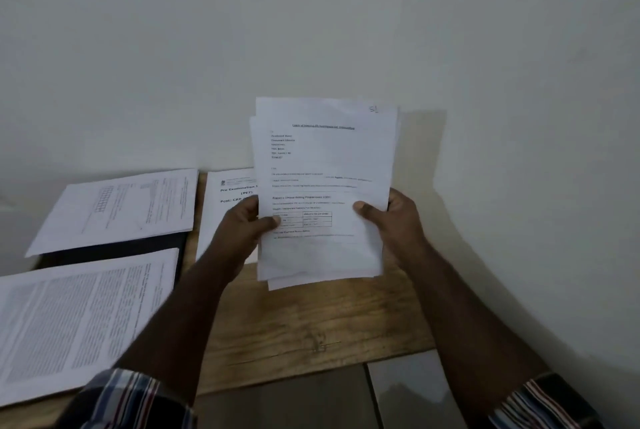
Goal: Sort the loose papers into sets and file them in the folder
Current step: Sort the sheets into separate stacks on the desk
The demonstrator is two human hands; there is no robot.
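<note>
Head view, left to right: a printed stack [79, 321] overhangs the table's [311, 324] lower-left edge; above it a second stack [117, 210] lies on a dark folder [114, 248]. Mid-frame, the left hand [242, 231] and right hand [398, 224] pinch a sheaf of papers [325, 186] upright, thumbs in front. Bare wood lies below it.

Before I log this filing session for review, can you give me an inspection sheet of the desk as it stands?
Surface: wooden table, partly bare.
Job's things: held stack of papers, upright; three paper piles lying on the table at left; dark folder under the far left pile.
Clutter: nothing seen.
Grippers: left hand and right hand grip the held stack.
Cables: nothing seen.
Surroundings: plain wall; tiled floor.
</note>
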